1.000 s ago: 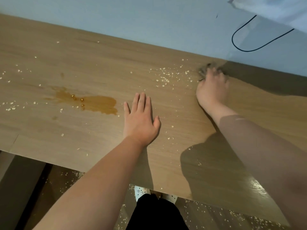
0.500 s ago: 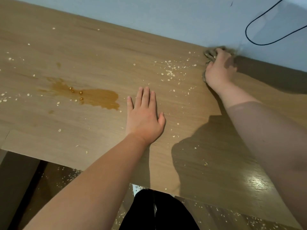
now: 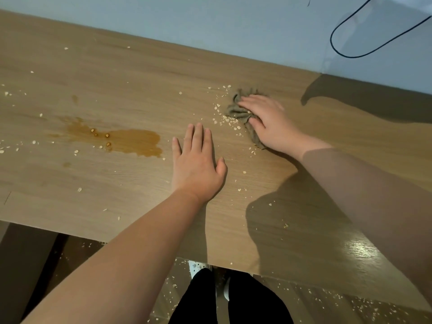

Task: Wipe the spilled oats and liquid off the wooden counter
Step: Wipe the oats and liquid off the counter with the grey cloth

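On counter (image 3: 117,78) | right hand (image 3: 268,122) — fingers straight atop cloth (image 3: 236,111), seemingly pressing | left hand (image 3: 196,164) flat, open | oats (image 3: 225,118) beside cloth

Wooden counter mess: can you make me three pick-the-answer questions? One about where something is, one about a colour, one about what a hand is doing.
1. Where is the brown liquid puddle?
A. left of the left hand
B. against the wall
C. on the floor

2. What colour is the crumpled cloth?
A. red
B. olive-grey
C. white

3. What is the left hand doing?
A. making a fist
B. holding a cup
C. lying flat on the light wooden counter

Answers: 1 A, it lies past the little finger; 2 B, the fabric under the right hand looks olive-grey; 3 C, fingers straight, palm down.
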